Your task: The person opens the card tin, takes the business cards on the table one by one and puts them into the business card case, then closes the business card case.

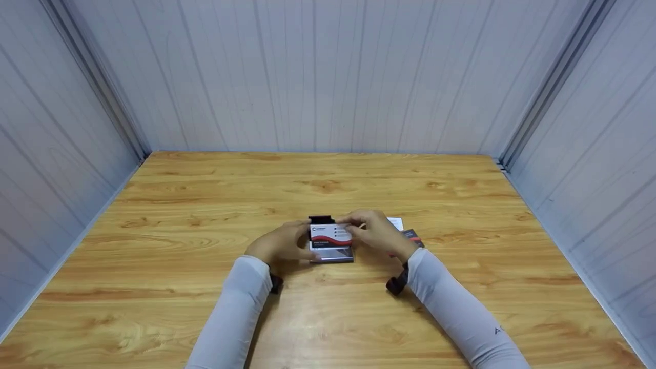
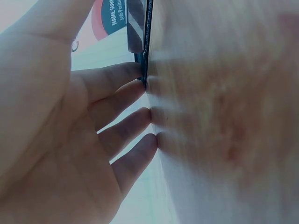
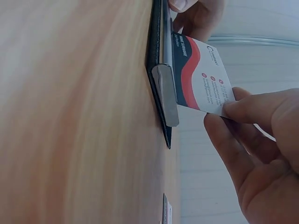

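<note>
A white, red and dark business card is held by its right end between the thumb and fingers of my right hand. It is tilted over a business card case with black covers and a shiny metal body, lying open on the table. In the right wrist view, the card's dark lower edge meets the metal body. My left hand holds the case at its left side, thumb at the near part. The left wrist view shows several fingertips down by the case and tabletop.
To the right, partly behind my right hand, lie a dark card with a red stripe and a white card. The wooden table is enclosed by pale panel walls at the back and sides.
</note>
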`<state>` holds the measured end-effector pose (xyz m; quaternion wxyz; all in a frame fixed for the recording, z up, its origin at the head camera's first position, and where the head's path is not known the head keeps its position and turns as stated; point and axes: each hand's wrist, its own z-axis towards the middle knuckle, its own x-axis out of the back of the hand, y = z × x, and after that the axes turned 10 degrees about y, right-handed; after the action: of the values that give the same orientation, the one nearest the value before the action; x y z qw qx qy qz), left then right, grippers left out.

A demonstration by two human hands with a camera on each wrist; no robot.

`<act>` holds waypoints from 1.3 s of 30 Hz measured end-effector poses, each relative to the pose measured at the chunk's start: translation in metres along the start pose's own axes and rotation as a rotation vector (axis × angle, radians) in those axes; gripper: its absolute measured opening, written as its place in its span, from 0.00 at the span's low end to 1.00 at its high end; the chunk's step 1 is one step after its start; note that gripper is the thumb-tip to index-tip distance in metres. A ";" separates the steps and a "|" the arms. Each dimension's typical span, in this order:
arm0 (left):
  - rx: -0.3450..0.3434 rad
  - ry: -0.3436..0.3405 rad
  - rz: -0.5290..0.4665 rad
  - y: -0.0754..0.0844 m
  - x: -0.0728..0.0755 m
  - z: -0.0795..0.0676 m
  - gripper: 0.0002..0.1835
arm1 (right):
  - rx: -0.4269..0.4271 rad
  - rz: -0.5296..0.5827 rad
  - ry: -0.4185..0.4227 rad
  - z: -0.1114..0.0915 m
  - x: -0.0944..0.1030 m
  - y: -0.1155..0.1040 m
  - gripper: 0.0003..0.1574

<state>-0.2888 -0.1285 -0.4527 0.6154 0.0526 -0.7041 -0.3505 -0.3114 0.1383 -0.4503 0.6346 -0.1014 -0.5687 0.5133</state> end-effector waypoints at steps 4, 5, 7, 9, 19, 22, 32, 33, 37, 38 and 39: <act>0.014 0.001 -0.001 0.000 0.000 0.000 0.53 | -0.001 0.006 0.006 0.000 -0.001 0.000 0.16; 0.013 0.003 -0.007 0.000 0.000 -0.001 0.53 | 0.001 0.008 0.009 0.000 -0.002 0.000 0.16; 0.013 0.006 -0.011 0.000 0.000 -0.001 0.53 | -0.001 0.002 0.015 0.000 -0.003 0.001 0.16; 0.015 0.007 -0.013 -0.001 -0.001 0.000 0.51 | -0.001 -0.008 0.021 0.000 -0.004 0.001 0.16; 0.044 0.006 -0.018 0.000 -0.001 -0.001 0.52 | 0.005 -0.027 0.028 -0.001 -0.006 0.002 0.16; 0.057 -0.005 -0.019 0.001 0.000 -0.001 0.54 | 0.005 -0.049 0.024 -0.001 -0.006 0.002 0.17; 0.080 -0.021 -0.014 0.002 0.001 -0.001 0.55 | -0.010 -0.064 0.025 -0.001 -0.006 0.002 0.16; 0.081 -0.020 -0.013 0.002 0.000 -0.001 0.55 | -0.016 -0.061 0.020 -0.001 -0.006 0.002 0.17; 0.072 -0.011 -0.004 0.001 0.000 -0.001 0.54 | -0.025 -0.053 0.008 -0.001 -0.005 0.001 0.16; 0.074 -0.010 0.001 0.001 0.000 -0.001 0.54 | -0.029 -0.049 0.003 -0.001 -0.005 0.000 0.16; 0.073 -0.007 0.001 0.001 0.000 -0.001 0.54 | -0.030 -0.049 -0.001 -0.001 -0.005 0.000 0.16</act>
<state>-0.2871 -0.1278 -0.4520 0.6107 0.0732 -0.7186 -0.3244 -0.3098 0.1356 -0.4538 0.6452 -0.0969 -0.5788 0.4891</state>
